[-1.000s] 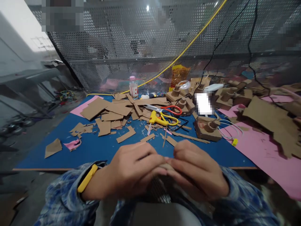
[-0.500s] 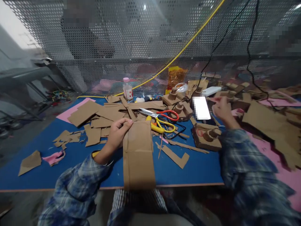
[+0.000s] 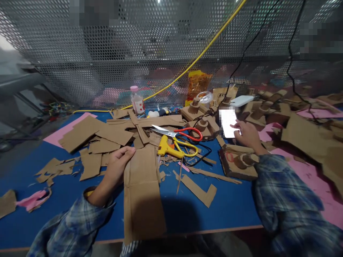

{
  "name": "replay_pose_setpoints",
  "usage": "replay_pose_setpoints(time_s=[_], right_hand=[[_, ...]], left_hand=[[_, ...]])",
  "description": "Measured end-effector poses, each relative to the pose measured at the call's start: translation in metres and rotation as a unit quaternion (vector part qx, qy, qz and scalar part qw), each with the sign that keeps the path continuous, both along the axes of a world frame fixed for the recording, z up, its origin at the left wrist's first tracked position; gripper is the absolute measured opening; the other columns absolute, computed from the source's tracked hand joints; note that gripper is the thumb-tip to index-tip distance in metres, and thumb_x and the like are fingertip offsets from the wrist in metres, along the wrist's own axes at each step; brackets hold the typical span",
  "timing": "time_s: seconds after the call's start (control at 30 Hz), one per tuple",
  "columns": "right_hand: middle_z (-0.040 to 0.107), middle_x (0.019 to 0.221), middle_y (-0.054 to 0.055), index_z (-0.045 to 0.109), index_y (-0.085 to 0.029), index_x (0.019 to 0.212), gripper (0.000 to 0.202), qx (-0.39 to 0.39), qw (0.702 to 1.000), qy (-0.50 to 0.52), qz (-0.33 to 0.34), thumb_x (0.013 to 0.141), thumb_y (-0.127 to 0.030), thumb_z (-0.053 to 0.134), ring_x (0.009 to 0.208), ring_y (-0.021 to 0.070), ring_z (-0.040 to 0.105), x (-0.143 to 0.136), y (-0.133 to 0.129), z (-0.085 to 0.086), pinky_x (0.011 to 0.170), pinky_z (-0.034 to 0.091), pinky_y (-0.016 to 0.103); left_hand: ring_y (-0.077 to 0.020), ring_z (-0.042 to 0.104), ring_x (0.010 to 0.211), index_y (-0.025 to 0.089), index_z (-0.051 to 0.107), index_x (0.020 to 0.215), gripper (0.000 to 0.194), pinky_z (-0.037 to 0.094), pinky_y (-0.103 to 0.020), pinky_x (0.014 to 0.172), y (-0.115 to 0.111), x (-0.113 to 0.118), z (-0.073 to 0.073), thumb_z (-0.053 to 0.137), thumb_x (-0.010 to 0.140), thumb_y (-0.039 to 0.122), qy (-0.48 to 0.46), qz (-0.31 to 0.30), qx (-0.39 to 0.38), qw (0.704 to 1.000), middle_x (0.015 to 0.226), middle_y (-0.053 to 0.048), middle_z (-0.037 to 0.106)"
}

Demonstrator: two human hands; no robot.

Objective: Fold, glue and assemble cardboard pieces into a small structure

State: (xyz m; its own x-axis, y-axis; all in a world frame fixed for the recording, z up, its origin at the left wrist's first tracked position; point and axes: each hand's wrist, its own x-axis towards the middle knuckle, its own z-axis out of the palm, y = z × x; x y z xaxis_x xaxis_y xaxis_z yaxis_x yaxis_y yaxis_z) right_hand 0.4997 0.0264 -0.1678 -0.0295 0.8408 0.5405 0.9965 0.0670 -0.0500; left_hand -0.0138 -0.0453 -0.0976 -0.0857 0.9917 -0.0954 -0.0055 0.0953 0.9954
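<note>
My left hand pinches the top left corner of a long folded cardboard strip, which hangs down over the table's front edge. A crease runs across the strip. On the right, my right hand holds nothing, and a fingertip rests on the lit white screen of a phone. Just below this hand sits a cardboard block with rolled cardboard knobs. Between the hands lie a yellow glue gun and open scissors with red and yellow handles.
Cardboard scraps cover the left side of the blue table. A pink-capped bottle and an orange snack bag stand before the perforated metal screen. A yellow cable crosses it. Large cardboard sheets lie right.
My right hand has come down and left, from beside the phone onto its screen. My view has shifted; my left hand still holds the cardboard strip, which now appears lower.
</note>
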Motion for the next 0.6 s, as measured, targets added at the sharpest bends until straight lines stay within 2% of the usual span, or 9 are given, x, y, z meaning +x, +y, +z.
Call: replay_pose_setpoints(time_s=[0.17, 0.33, 0.5, 0.6], right_hand=[[0.070, 0.104, 0.013, 0.056, -0.018, 0.091, 0.024, 0.023, 1.000, 0.005, -0.014, 0.069, -0.019, 0.046, 0.087, 0.0281, 0.063, 0.001, -0.004, 0.000, 0.082, 0.046, 0.040], [0.069, 0.109, 0.012, 0.054, -0.017, 0.104, 0.035, 0.031, 0.999, 0.010, -0.011, 0.070, -0.020, 0.045, 0.096, 0.0287, 0.063, 0.002, -0.004, 0.000, 0.083, 0.048, 0.041], [0.068, 0.108, 0.014, 0.056, -0.017, 0.093, 0.027, 0.027, 1.000, 0.007, -0.012, 0.070, -0.020, 0.044, 0.093, 0.0283, 0.064, 0.001, -0.005, 0.002, 0.083, 0.048, 0.041], [0.068, 0.108, 0.013, 0.055, -0.017, 0.099, 0.031, 0.017, 1.000, 0.003, -0.006, 0.070, -0.022, 0.045, 0.091, 0.0283, 0.063, 0.000, -0.006, 0.003, 0.084, 0.047, 0.041]], left_hand=[[-0.0069, 0.041, 0.053, 0.014, 0.061, 0.063, 0.039, 0.031, -0.017, 0.049, -0.001, 0.001, -0.007, 0.075, 0.060, 0.051, 0.041, -0.028, 0.029, 0.998, 0.059, 0.004, 0.051], [-0.0074, 0.041, 0.055, 0.015, 0.059, 0.066, 0.037, 0.030, -0.018, 0.049, -0.003, 0.000, -0.014, 0.069, 0.068, 0.050, 0.070, -0.064, 0.034, 0.995, 0.060, 0.004, 0.049], [-0.0077, 0.040, 0.054, 0.016, 0.058, 0.067, 0.034, 0.029, -0.018, 0.049, -0.007, 0.003, -0.014, 0.066, 0.072, 0.049, 0.079, -0.070, 0.029, 0.994, 0.059, 0.004, 0.047], [-0.0078, 0.039, 0.053, 0.016, 0.058, 0.067, 0.034, 0.029, -0.019, 0.048, -0.008, 0.005, -0.012, 0.066, 0.072, 0.048, 0.079, -0.067, 0.030, 0.994, 0.059, 0.004, 0.047]])
